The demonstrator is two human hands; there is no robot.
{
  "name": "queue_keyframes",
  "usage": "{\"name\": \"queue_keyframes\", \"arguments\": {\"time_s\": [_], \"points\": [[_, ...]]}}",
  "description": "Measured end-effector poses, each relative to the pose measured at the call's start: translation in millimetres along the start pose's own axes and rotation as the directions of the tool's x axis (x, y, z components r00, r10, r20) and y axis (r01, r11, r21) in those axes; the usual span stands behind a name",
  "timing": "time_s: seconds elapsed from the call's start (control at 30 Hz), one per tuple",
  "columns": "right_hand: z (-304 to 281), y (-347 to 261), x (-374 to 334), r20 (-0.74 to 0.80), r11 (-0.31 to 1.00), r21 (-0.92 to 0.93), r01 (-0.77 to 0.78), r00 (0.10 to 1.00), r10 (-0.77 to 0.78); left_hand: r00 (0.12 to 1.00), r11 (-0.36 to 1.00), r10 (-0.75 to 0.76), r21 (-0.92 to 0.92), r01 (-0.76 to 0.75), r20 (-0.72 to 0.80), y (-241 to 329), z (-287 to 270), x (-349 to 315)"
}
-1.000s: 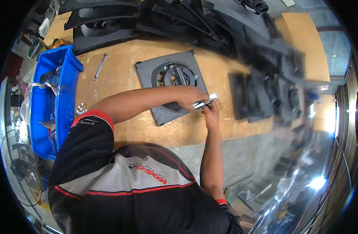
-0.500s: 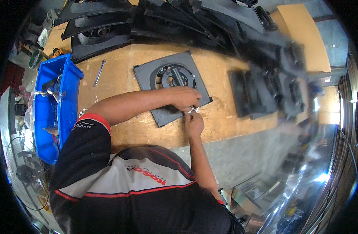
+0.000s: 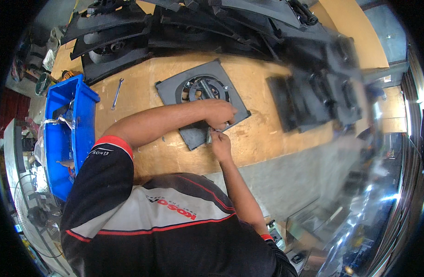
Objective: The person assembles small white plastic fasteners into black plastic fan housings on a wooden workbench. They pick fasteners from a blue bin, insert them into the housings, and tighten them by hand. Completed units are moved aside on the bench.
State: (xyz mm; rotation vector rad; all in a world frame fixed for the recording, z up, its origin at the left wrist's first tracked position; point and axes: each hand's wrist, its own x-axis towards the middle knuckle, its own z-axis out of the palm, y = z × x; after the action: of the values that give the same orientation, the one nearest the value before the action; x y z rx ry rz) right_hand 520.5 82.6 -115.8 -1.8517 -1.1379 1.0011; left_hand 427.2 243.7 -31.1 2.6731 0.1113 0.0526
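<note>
A dark grey square panel [image 3: 199,134] with a round ring fitting [image 3: 204,89] in its middle lies tilted on the wooden table. My left arm crosses over it, and my left hand [image 3: 219,113] rests at the panel's near right edge with its fingers curled down. A small silvery spot shows at those fingertips; what it belongs to is unclear. Just below, my right hand [image 3: 221,145] is closed in a pinch at the same edge. Something small and silvery [image 3: 209,135] shows beside its fingertips, too little to name.
On the table's left lies a combination wrench [image 3: 117,94], beside a blue plastic bin [image 3: 85,131] with mixed parts. Large black moulded panels [image 3: 193,34] are piled along the back. More black parts [image 3: 309,104], partly blurred, stand at the right. A fan [image 3: 36,214] is at lower left.
My right hand has shifted left along the panel's near edge, its fingertips now farther from the left hand's. The left hand stays at nearly the same spot. The view has shifted slightly.
</note>
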Motion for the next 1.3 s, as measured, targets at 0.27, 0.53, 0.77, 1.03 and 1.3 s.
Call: {"name": "queue_keyframes", "arguments": {"time_s": [0.27, 0.53, 0.77, 1.03, 1.3], "points": [[16, 0, -14, -0.022, 0.943, 0.308, -0.127, 0.99, 0.141, 0.994, 1.0, -0.016, -0.01, 0.017, 0.11, 4, -13, 9], [8, 12, -29, -0.137, 0.905, 0.39, -0.167, 0.962, 0.237, 0.997, 1.0, 0.011, -0.029, -0.009, 0.082, 3, -13, 7], [-21, -4, -33, -0.205, 0.98, -0.036, -0.195, 0.961, 0.183, 0.99, 0.997, 0.047, -0.073, -0.038, 0.135, 4, -17, 13], [-66, 6, -20, -0.231, 0.89, -0.448, -0.081, 0.973, -0.027, 0.98, 0.998, -0.038, -0.038, 0.046, 0.197, 21, -23, 20], [-77, 1, 0, -0.149, 0.88, -0.466, -0.095, 0.988, 0.028, 0.985, 1.0, 0.005, -0.021, -0.001, 0.174, 16, -17, 20]]}}
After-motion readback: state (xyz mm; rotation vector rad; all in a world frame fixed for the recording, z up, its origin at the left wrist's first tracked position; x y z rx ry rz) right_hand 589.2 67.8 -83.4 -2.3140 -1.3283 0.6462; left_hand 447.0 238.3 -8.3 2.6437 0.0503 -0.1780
